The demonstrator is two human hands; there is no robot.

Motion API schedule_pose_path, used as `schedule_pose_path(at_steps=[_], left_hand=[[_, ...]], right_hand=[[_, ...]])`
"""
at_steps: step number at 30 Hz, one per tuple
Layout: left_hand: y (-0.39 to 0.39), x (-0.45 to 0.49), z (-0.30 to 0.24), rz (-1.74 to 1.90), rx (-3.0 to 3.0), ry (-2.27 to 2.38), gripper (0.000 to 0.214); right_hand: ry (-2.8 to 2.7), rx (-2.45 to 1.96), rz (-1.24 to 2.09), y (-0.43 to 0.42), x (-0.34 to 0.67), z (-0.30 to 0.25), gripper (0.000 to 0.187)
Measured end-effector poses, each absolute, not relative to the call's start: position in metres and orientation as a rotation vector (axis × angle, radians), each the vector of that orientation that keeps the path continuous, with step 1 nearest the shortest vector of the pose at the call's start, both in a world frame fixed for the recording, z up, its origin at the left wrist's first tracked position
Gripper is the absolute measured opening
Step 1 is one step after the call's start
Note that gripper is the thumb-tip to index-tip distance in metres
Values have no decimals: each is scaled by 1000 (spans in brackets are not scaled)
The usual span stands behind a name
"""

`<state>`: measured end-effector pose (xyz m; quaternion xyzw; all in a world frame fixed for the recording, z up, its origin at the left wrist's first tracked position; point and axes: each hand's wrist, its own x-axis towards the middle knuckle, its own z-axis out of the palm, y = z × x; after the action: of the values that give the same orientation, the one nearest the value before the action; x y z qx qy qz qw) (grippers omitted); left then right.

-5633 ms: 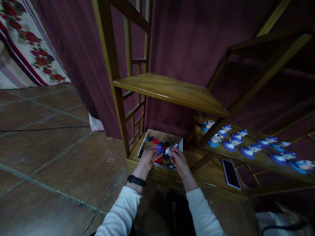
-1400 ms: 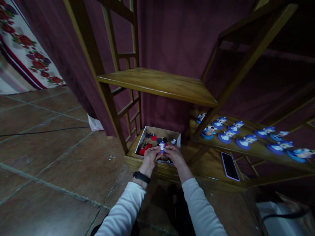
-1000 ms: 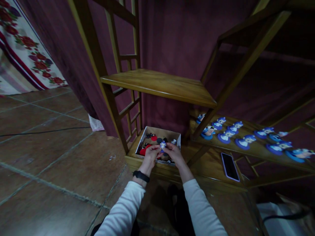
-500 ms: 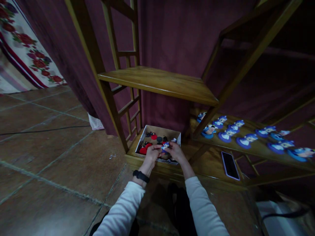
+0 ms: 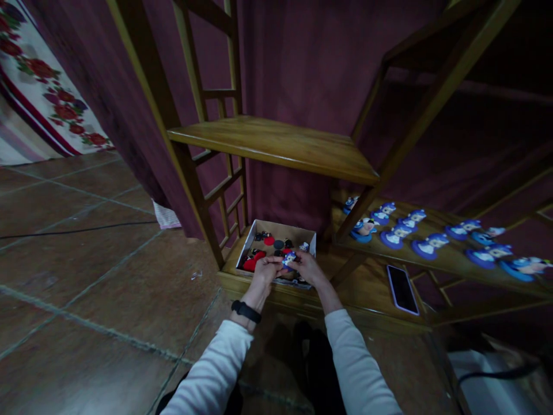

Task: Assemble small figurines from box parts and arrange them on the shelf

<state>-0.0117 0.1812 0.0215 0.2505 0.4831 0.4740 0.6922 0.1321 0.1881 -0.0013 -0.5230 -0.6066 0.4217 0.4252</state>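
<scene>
1. Dim room: tiled floor (image 5: pixel 108 311), purple curtain (image 5: pixel 289 69) behind wooden shelf unit (image 5: pixel 276 144). Landmark: shallow box (image 5: pixel 287 230) on the unit's bottom board.
2. Held item: small purple-and-white figurine (image 5: pixel 288 260), tilted, over front part of box; height above box floor, can't tell.
3. Left hand (image 5: pixel 264 274): fingertips pinching figurine from its left. Right hand (image 5: pixel 311 270): fingertips pinching it from the other side. Neither hand spread.
4. Inside box: red and black pieces (image 5: pixel 253 262), mainly left and back; one whitish piece (image 5: pixel 304 247) near right wall.
5. Right of box: phone (image 5: pixel 402 289) on same board; similar figurines (image 5: pixel 396 235) on a higher shelf.
6. Step in hand, judged: two-handed handling of figurine, maybe fitting or adjusting; detail too small to confirm.
7. Next move, judged: calls for steady fingertip pressure, one hand securing figurine before the other releases, clearing box's front wall.
</scene>
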Motion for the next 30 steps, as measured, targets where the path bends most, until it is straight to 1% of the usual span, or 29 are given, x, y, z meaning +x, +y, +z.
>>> schedule_pose_path(at_steps=[6,9,14,20,25,30], left_hand=[[180,-18,29,1092,507,991,11],[175,-21,31,1112,502,949,11],[157,-25,32,1069,500,959,9],[116,-34,36,1052,482,953,6],[72,-41,41,1024,468,974,5],[37,-47,37,944,476,945,6]], right_hand=[[-1191,-1166,1162,177,117,10,25],[-997,-1120,1213,166,112,18,24],[-966,-1147,1179,144,106,23,20],[-860,-1096,1295,101,99,20,19],[-776,-961,1445,54,93,22,19],[-719,-993,1476,15,90,22,21]])
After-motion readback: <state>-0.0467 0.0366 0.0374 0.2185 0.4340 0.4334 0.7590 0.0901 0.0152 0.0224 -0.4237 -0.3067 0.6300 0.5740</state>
